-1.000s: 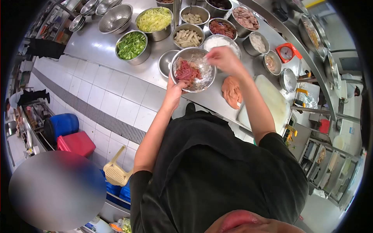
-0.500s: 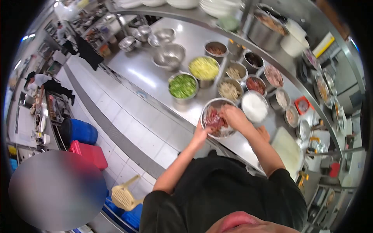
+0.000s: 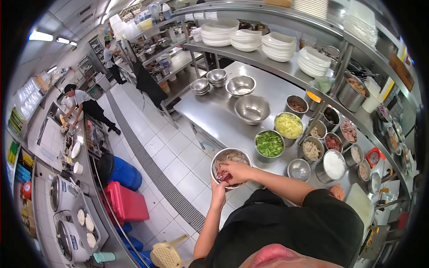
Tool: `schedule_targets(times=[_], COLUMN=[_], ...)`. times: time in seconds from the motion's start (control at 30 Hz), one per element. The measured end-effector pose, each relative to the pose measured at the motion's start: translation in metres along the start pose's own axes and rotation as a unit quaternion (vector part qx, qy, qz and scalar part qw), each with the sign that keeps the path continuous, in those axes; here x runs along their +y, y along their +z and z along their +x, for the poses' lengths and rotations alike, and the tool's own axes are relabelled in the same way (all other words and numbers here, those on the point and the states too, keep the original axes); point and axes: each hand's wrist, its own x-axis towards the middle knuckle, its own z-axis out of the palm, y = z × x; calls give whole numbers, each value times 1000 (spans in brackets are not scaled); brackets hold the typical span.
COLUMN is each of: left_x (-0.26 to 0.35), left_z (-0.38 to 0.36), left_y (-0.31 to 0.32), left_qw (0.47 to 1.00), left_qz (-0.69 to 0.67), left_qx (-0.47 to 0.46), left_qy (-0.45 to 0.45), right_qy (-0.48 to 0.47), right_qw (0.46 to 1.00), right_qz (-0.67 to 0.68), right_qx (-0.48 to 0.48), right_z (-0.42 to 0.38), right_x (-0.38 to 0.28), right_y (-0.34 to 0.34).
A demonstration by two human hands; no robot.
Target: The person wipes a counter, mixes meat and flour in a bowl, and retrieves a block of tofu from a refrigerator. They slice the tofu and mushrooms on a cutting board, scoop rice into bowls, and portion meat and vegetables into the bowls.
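My left hand (image 3: 218, 194) grips the near rim of a round steel bowl (image 3: 241, 153), which is held up off the counter, beyond its edge. Dark red raw meat pieces (image 3: 225, 177) lie in that bowl. My right hand (image 3: 236, 171) reaches inside from the right, its fingers closed on some of the meat. A small steel bowl (image 3: 298, 170) stands on the counter by my right forearm. Just beyond are a pot of chopped green vegetable (image 3: 269, 143) and a pot of pale yellow-green shreds (image 3: 288, 125).
More pots crowd the steel counter (image 3: 210, 105), one with white powder or grains (image 3: 334, 164). Perforated bowls (image 3: 252, 108) stand farther back. Stacked white plates (image 3: 279, 46) fill the shelf above. Left lie a red bin (image 3: 127, 201), a blue barrel (image 3: 125, 173) and a person (image 3: 85, 105) working.
The view has swung left and up. Both my hands and the meat bowl have moved left, from over the counter to past its edge. The small steel bowl now shows.
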Motion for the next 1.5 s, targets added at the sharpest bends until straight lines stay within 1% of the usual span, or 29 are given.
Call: schedule_targets(times=[0.13,0.17,0.23,0.27,0.3,0.37,0.43,0.47,0.5,0.53,0.57,0.6,0.67,0.77,0.87,0.9,0.97,1.0,1.03,1.1,1.13,1.2,1.23,1.3,1.37,1.4,1.43,1.47,1.5], left_x=[11,18,35,47,59,73,98,107,102,112,132,149,172,205,230,234,244,255,265,299,313,343,362,376,397,419,414,426,436], left_z=[29,39,61,72,87,122,155,176,200,213,219,230,260,298,349,368,405,426,442,482,501,533,548,589,627,635,661,676,688], left_y=[-63,-75,-101,-114,-127,-160,-177,-189,-213,-228,-237,-244,-268,-298,-322,-340,-384,-405,-419,-452,-473,-504,-520,-551,-569,-567,-582,-591,-601], left_qw=[998,996,991,991,992,993,990,985,983,980,979,976,965,950,921,922,947,956,957,955,958,958,961,966,958,951,930,921,907], left_qz=[-16,-33,-77,-66,-55,-39,-44,-8,14,23,9,-12,-43,-41,24,20,-39,-17,-23,-117,-121,-133,-130,-108,-34,11,103,158,212], left_qx=[63,84,107,114,118,111,134,162,164,189,200,215,235,264,272,272,252,255,252,253,234,224,216,191,161,172,207,220,236], left_qy=[-15,-16,13,10,7,15,21,58,87,63,21,19,107,164,277,275,194,147,144,102,113,117,116,136,237,255,285,280,277], right_qy=[-28,-73,-115,-130,-117,-25,-65,-97,-123,-141,-170,-159,-195,-79,-112,-109,-141,-147,-196,-197,-199,-107,-106,-84,14,19,20,54,58], right_qw=[999,996,993,990,992,996,993,994,990,985,983,984,974,990,984,985,982,986,980,973,974,986,987,993,994,999,997,991,968], right_qz=[-37,-6,38,39,-31,-70,-26,-2,5,25,27,72,95,66,116,114,66,36,-15,93,82,91,88,-14,-41,15,69,119,238], right_qx=[7,53,4,40,27,-38,-95,-58,-72,-94,-59,-37,-60,-96,-73,-76,-104,-75,-9,-79,-76,-86,-82,-77,-98,-47,6,14,48], right_z=[84,110,156,176,197,242,297,325,361,391,414,437,491,556,630,656,714,742,769,824,852,897,921,962,999,1019,1043,1067,1092], right_x=[-10,1,-12,-14,-11,-10,9,18,26,31,19,21,10,-14,-7,-5,-1,-1,-3,-7,-11,-17,-17,1,5,17,27,24,32], right_y=[17,26,2,2,5,11,34,46,52,65,48,44,14,-7,38,44,57,59,54,22,5,-19,-19,-5,22,41,57,57,70])
